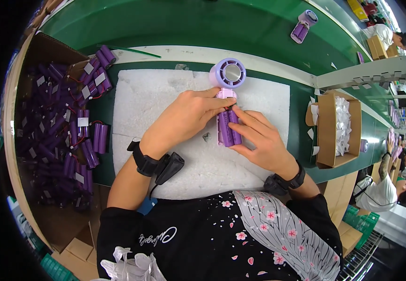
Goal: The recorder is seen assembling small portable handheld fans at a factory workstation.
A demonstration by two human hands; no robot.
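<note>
Battery pack (226,132) lies lengthwise below fan head (231,73) — right hand (264,141), nearer, pinches it; left hand (189,111) pinches fan neck (227,93).

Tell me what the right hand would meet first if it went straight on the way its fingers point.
The purple battery pair lying along the pink handle; the right hand seems to touch it with its fingertips, though depth is hard to judge.

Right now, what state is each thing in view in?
Handheld fan, lying face up, handle open
Battery pair, held along handle
Left hand, gripping the fan
Right hand, gripping battery pair
Foam sheet, flat
Left carton, open, holding battery packs
Right carton, open, holding white pieces
Second fan, lying, batteries exposed
</note>
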